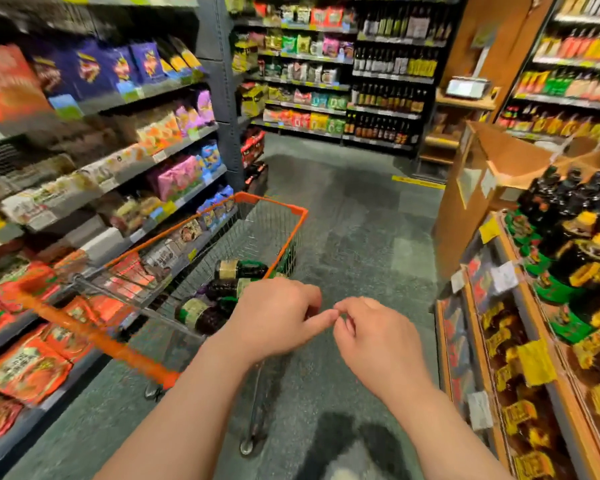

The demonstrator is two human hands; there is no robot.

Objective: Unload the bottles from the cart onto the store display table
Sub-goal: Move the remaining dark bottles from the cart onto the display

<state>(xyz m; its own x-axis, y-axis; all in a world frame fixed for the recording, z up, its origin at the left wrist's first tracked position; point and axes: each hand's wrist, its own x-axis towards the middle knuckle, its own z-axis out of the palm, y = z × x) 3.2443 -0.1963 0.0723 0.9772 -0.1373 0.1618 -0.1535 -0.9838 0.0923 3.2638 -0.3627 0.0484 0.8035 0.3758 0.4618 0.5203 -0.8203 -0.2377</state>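
A wire shopping cart with an orange rim [274, 204] stands in the aisle at centre left. Three dark bottles with pale labels [201, 315] lie on their sides in its basket. My left hand [274, 320] hovers over the cart's near right corner, fingers loosely curled, index finger pointing right and holding nothing. My right hand [378, 336] is just to its right above the floor, fingers loosely curled, fingertips almost touching the left index finger. The wooden display table [548, 386] on the right carries many dark bottles with yellow and green labels [568, 258].
Shelves of snack packets [94, 188] line the left side close to the cart. Bottle shelves [385, 98] fill the far wall. A wooden counter [465, 199] stands beyond the display. Grey floor [357, 237] runs ahead between cart and display.
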